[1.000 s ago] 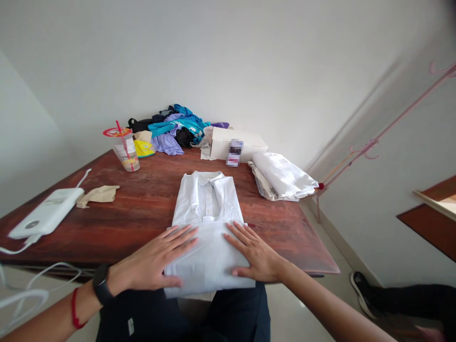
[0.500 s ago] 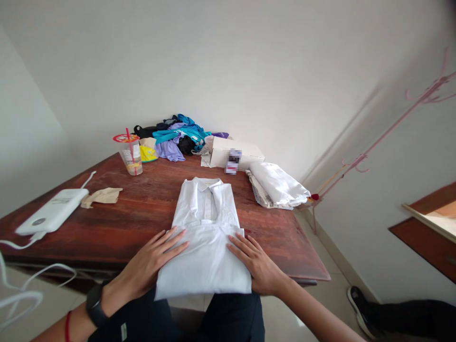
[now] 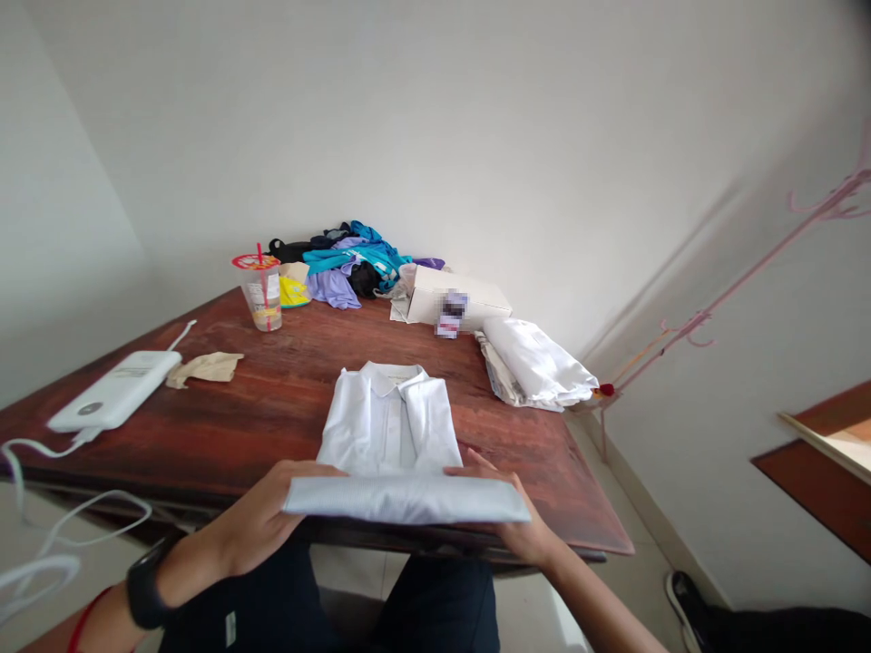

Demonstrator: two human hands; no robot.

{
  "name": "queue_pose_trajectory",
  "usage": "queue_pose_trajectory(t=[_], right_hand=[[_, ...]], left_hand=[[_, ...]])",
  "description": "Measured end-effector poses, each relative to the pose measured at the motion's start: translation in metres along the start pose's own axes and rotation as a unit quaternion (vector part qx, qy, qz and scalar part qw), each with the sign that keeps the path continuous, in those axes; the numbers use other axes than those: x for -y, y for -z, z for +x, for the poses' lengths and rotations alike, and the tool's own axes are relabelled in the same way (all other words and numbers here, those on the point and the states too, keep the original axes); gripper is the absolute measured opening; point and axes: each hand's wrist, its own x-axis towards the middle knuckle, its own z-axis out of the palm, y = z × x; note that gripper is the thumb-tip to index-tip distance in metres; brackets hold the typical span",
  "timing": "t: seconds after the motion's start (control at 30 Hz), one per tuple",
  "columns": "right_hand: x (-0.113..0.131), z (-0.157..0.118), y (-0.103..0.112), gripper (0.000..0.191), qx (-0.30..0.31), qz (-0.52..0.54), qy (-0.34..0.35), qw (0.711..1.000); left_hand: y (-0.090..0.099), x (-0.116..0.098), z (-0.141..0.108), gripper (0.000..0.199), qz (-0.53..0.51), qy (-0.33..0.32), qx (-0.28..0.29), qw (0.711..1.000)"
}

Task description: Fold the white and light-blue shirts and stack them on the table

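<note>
Gripping folded lower edge of white shirt [image 3: 391, 440] between left hand [image 3: 267, 510] and right hand [image 3: 529, 537], ideally holding ends level and tensioning evenly against creases.

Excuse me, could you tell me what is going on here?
A person seated at a wooden table is handling a white shirt. The left hand and right hand hold its folded lower part by the two sides, at the table's near edge. The upper part lies on the table, collar away from the person. Other white cloth lies folded farther back, to the right.
</note>
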Motion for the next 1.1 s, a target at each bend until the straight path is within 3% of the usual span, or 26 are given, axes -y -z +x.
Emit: queue_pose_trajectory(t=[0.1, 0.17, 0.33, 0.47, 0.53, 0.63, 0.73, 0.8, 0.97, 1.1], right_hand=[[0.006, 0.014, -0.008, 0.056, -0.133, 0.095, -0.114, 0.980], [0.004, 0.035, -0.015, 0.059, -0.169, 0.153, -0.177, 0.957], [-0.011, 0.080, -0.032, 0.057, -0.178, 0.261, -0.279, 0.907], [-0.016, 0.081, -0.035, 0.049, -0.165, 0.271, -0.284, 0.905], [-0.017, 0.080, -0.034, 0.048, -0.156, 0.268, -0.282, 0.908], [-0.019, 0.082, -0.032, 0.047, -0.144, 0.217, -0.259, 0.930], [-0.020, 0.087, -0.032, 0.042, -0.147, 0.077, -0.213, 0.963], [-0.020, 0.088, -0.031, 0.038, -0.143, -0.010, -0.205, 0.968], [-0.014, 0.088, -0.031, 0.031, -0.132, -0.165, -0.250, 0.945], [-0.005, 0.087, -0.033, 0.029, -0.106, -0.237, -0.282, 0.924]], left_hand=[[0.001, -0.020, 0.018, 0.048, -0.070, 0.158, -0.089, 0.981], [-0.001, -0.023, 0.039, 0.052, -0.124, 0.219, -0.118, 0.961], [-0.008, 0.010, 0.069, 0.052, -0.164, 0.234, -0.162, 0.944], [-0.015, 0.040, 0.062, 0.078, -0.149, 0.254, -0.157, 0.943], [-0.017, 0.046, 0.061, 0.078, -0.132, 0.230, -0.152, 0.952], [-0.020, 0.045, 0.065, 0.060, -0.106, 0.181, -0.159, 0.965], [-0.020, 0.039, 0.071, 0.043, -0.015, 0.149, -0.190, 0.970], [-0.020, 0.036, 0.074, 0.032, 0.047, 0.137, -0.193, 0.970], [-0.022, 0.041, 0.079, 0.026, 0.133, 0.083, -0.204, 0.966], [-0.026, 0.050, 0.080, 0.028, 0.238, 0.103, -0.139, 0.956]])
